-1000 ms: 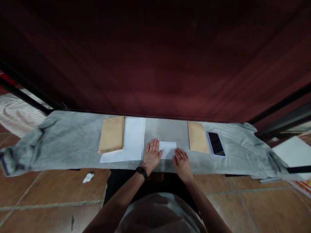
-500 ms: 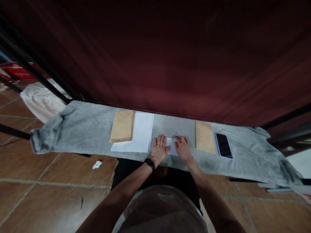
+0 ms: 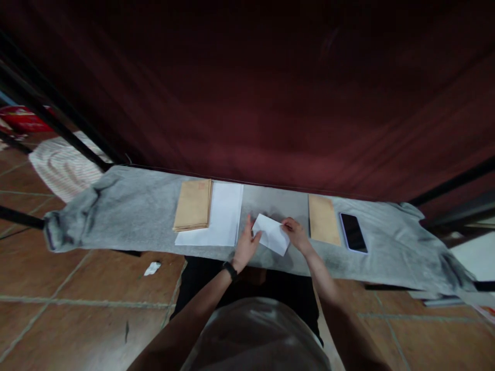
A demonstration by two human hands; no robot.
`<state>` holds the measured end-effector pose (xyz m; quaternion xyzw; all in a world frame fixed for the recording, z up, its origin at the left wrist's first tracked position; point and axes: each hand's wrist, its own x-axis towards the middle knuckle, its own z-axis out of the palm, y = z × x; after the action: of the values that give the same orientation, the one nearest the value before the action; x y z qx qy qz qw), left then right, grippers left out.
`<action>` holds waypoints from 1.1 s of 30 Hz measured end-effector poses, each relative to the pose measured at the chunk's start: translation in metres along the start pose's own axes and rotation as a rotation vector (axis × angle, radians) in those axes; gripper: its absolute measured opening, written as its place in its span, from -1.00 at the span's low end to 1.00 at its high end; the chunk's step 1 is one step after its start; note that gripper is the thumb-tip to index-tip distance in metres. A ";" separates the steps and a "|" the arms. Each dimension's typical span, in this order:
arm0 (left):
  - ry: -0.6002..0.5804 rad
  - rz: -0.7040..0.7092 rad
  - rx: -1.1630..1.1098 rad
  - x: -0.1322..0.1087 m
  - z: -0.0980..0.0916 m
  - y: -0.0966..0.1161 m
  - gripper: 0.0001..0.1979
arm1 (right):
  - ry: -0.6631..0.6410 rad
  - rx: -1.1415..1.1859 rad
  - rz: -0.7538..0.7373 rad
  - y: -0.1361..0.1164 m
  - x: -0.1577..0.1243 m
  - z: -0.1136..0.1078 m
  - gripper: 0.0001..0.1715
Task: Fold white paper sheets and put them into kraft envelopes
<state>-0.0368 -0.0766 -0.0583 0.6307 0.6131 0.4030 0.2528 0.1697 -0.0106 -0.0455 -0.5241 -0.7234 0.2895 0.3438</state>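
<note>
A small folded white paper (image 3: 271,235) is tilted above the grey cloth, between my two hands. Its upper right edge is pinched by my right hand (image 3: 297,236), the fingers curled together. At the left edge is my left hand (image 3: 246,246), thumb over the paper and fingers along its side, gripping it lightly. A flat stack of white sheets (image 3: 225,212) lies left of my left hand, with a pile of brown envelopes (image 3: 192,205) on top. Right of my right hand lies a single brown envelope (image 3: 324,220).
A phone (image 3: 353,233) lies beyond the single envelope. Grey cloth (image 3: 127,211) covers the narrow table. A dark red curtain (image 3: 247,113) hangs along its far edge. Black metal bars (image 3: 73,135) stand at the left. A scrap of white paper (image 3: 152,268) is on the tiled floor.
Earlier both hands pressed the paper flat on the cloth, left palm down. Now the folded paper is raised and turned at an angle, held at both sides.
</note>
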 end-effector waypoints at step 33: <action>0.056 0.195 0.569 -0.008 0.003 -0.005 -0.47 | 0.327 0.061 0.127 -0.009 -0.038 0.043 -0.36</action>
<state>-0.0370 -0.0837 -0.0655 0.7207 0.6447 0.2548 0.0092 0.1381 -0.0517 -0.0714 -0.5982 -0.6142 0.2436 0.4535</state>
